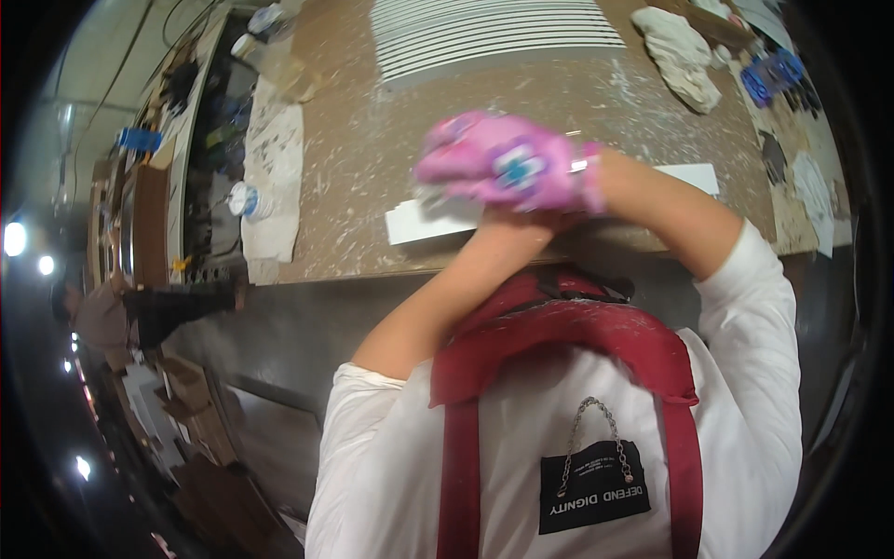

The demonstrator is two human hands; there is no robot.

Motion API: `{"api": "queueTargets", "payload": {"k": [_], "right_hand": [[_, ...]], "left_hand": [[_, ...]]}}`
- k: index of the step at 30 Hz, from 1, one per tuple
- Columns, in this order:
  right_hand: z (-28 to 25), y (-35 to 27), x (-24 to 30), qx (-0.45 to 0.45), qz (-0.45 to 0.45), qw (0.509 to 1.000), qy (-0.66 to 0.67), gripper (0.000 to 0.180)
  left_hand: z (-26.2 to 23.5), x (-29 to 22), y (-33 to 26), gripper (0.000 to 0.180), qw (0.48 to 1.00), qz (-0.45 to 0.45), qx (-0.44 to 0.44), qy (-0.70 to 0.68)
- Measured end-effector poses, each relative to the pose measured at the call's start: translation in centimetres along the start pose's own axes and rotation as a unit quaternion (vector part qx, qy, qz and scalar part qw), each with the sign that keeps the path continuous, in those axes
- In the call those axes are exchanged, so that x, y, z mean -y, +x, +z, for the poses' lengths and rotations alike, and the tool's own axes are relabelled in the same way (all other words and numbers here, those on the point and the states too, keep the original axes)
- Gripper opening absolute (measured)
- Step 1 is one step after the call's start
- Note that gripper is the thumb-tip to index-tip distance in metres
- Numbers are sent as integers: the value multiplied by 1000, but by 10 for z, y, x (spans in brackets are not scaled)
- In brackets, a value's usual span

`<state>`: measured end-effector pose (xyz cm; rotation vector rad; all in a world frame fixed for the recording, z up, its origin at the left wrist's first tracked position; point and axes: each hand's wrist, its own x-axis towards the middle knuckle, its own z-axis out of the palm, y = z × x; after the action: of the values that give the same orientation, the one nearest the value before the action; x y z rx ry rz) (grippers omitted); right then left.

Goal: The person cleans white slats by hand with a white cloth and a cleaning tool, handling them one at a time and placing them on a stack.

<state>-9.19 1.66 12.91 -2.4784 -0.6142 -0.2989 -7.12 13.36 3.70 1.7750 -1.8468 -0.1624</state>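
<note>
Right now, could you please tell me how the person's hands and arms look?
A pink glove patterned in purple, white and teal covers the right hand, with something shiny at its cuff. The white sleeves end near the elbows, leaving the forearms bare. The left hand is hidden behind the glove.

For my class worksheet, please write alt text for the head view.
A person's right hand, in a pink patterned glove, crosses over the bare left forearm and hides the left hand, above a white strip on a white-flecked brown workbench. Farther back lie many parallel white strips and, to their right, a crumpled pale cloth.
</note>
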Motion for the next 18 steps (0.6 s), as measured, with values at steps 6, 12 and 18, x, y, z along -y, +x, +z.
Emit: {"api": "queueTargets", "payload": {"k": [6, 12, 18], "right_hand": [[41, 88, 24, 242, 88, 965, 53, 15], [14, 78, -26, 58, 246, 966, 56, 15], [-85, -61, -3, -151, 159, 972, -88, 43]], "left_hand": [[0, -5, 7, 46, 944, -100, 9, -314], [-17, -13, 19, 50, 999, -11, -28, 34], [-57, -20, 34, 39, 995, 74, 45, 38]]}}
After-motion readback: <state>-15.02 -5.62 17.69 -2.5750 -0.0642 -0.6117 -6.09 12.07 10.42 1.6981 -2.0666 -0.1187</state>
